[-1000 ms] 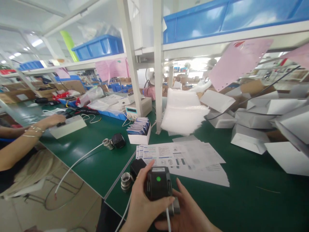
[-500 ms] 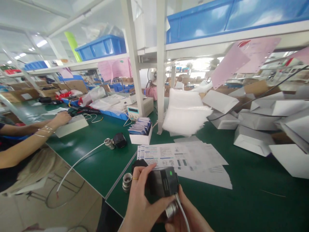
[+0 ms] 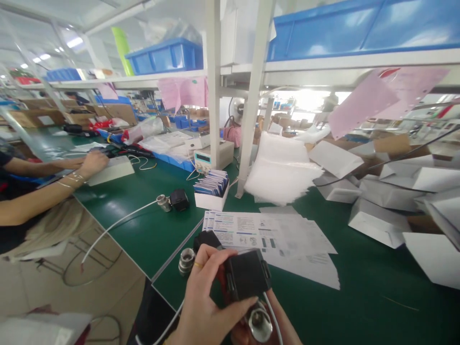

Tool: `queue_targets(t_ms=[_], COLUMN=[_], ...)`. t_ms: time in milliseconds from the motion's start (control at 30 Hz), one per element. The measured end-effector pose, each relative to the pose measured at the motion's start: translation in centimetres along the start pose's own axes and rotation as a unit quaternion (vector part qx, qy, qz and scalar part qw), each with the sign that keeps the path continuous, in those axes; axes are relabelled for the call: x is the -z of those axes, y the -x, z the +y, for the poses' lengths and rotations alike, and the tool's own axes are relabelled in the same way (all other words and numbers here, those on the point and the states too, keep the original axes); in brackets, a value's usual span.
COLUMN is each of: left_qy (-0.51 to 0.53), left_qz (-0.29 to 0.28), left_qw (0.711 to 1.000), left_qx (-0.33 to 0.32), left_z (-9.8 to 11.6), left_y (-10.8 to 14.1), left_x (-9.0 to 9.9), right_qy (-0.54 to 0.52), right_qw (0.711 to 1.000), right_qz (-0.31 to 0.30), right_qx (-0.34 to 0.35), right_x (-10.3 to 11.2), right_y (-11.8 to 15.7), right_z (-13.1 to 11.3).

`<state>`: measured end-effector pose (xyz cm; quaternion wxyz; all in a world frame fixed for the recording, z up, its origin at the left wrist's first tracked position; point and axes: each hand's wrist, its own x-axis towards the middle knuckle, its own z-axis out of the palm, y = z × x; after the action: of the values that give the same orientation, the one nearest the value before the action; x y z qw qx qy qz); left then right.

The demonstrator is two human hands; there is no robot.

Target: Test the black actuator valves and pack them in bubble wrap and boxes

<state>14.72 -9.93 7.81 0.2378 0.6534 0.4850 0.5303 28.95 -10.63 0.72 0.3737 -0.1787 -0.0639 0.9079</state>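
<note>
A motorized valve with a black box-shaped actuator, a metal threaded fitting and a white cable is held low in the middle of the view. My left hand grips the black housing from the left, thumb along its lower edge and fingers over the top. From below and the right, my right hand supports it near the fitting; most of its fingers are hidden. The open round end of the fitting faces me. Just behind my left hand lies a second valve, partly covered by that hand.
Printed sheets lie beyond my hands. A white box of blue-and-white booklets, another valve, bubble-wrap sheets and white cartons are on the green table. At left, a co-worker's arm rests by a white box.
The held valve has been turned, so its plain black face and the fitting's open end now show instead of the side with the green mark. The view has shifted slightly.
</note>
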Motion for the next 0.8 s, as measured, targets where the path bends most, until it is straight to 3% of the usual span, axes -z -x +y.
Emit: queue_targets(t_ms=[133,333,500,600,800], left_qy=[-0.015,0.028,0.141,0.227,0.356], left_qz=[0.004,-0.028,-0.036,-0.061,-0.081], left_qw=[0.999,0.999,0.984,0.962,0.911], left_qx=[-0.031,0.025,0.098,0.14,0.191], left_z=[0.3,0.1,-0.8,-1.7,-2.8], left_y=[0.1,-0.6,-1.1,-0.8,-0.5], left_x=[0.4,1.5,1.8,1.6,0.5], right_qy=[-0.027,-0.007,0.106,0.192,0.243], right_qw=[0.999,0.999,0.987,0.969,0.948], right_qz=[-0.013,0.038,0.008,-0.021,0.043], right_qx=[0.016,-0.012,0.12,0.155,0.202], right_x=[0.6,-1.2,-1.3,-1.7,-3.6], right_y=[-0.3,0.6,0.6,0.8,1.7], right_z=[0.3,-0.9,-0.9,-1.3,-2.0])
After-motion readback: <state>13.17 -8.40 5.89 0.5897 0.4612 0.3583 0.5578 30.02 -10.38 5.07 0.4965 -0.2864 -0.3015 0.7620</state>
